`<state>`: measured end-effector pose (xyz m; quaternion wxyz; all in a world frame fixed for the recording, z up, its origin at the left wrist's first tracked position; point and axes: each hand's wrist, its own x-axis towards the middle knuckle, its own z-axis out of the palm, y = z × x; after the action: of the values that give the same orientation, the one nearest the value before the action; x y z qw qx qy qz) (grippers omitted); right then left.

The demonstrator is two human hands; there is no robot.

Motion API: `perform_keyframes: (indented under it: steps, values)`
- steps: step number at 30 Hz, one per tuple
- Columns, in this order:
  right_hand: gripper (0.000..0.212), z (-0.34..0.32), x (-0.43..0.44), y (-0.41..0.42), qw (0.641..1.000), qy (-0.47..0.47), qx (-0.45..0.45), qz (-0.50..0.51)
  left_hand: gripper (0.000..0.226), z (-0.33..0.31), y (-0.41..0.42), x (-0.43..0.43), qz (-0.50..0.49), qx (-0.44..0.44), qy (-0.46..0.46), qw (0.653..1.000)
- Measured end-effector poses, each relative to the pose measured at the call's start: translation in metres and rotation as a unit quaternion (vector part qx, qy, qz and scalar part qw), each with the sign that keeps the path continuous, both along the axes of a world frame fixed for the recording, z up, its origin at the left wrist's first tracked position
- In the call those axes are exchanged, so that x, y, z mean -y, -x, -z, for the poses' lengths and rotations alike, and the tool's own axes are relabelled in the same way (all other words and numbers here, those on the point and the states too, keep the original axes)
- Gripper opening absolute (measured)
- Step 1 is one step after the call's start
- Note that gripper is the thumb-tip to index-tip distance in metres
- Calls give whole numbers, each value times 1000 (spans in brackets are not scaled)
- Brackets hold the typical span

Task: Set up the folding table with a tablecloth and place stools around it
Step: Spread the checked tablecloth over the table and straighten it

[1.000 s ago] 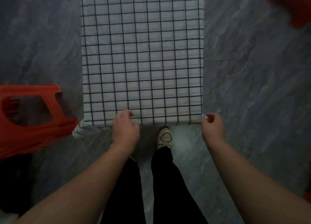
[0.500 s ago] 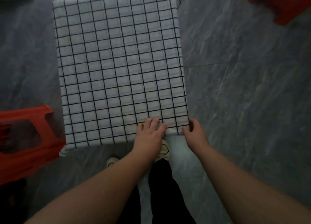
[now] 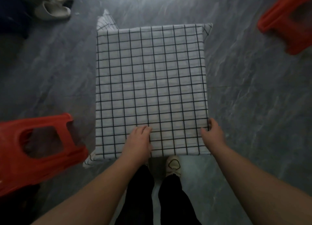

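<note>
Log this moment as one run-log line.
tablecloth: spread | left hand: flat on it | right hand: at its right edge | left stool, right stool: on floor
</note>
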<state>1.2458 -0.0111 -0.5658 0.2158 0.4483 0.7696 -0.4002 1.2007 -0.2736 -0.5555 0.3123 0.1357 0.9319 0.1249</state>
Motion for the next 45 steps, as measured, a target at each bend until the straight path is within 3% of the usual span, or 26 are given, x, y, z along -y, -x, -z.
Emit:
perform_keyframes:
  steps: [7, 9, 11, 15, 22, 28, 35, 40, 45]
  values:
    - [75, 54, -9, 19, 998, -20, 19, 62, 66, 15, 27, -4, 59, 27, 71, 995]
    - [73, 68, -14, 18, 997, -28, 32, 58, 65, 17, 30, -8, 63, 41, 70, 995]
    - [66, 50, -7, 27, 996, -31, 37, 70, 65, 17, 31, -10, 69, 60, 69, 993]
    - [28, 7, 5, 48, 994, -3, 38, 105, 67, 18, 40, -9, 91, 80, 73, 990]
    - [59, -77, 12, 49, 996, 13, 74, 58, 64, -57, 70, -6, 1, 182, 46, 982]
    - [54, -221, 42, 39, 999, 34, 31, 29, 61, -193, 83, 20, -36, 133, 36, 990]
    - [58, -355, 90, 34, 989, -22, -124, -73, 59, -335, 85, 67, -57, -38, -78, 995]
    - [55, -422, 130, 25, 937, -129, -253, -205, 61, -393, 71, 106, -50, -148, -103, 982]
    - [61, -449, 133, 7, 895, -221, -254, -291, 62, -422, 49, 107, -24, -180, -56, 982]
